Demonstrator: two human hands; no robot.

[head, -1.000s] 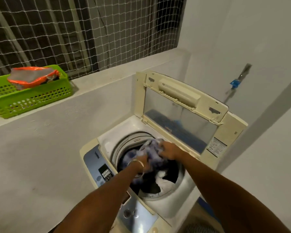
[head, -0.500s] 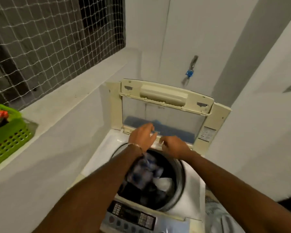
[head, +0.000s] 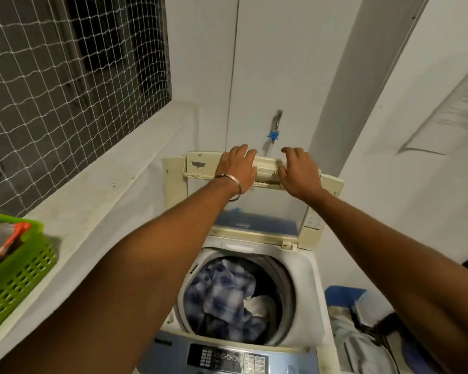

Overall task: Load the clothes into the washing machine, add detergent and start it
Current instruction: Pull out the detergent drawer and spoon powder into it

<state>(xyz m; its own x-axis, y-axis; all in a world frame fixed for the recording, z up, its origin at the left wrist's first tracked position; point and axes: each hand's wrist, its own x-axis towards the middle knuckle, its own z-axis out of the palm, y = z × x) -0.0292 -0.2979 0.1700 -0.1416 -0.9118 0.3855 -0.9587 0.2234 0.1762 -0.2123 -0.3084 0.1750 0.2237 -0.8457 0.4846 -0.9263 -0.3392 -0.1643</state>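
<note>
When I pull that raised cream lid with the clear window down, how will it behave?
The cream plastic lid with a clear window looks rigid, so it should probably swing as one piece. It stands nearly upright, so it may drop quickly once tipped forward. Left hand and right hand both grip its top edge, which should help control it.

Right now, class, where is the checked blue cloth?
In the head view, the checked blue cloth lies inside the washing machine drum, low centre, below the raised lid.
</note>
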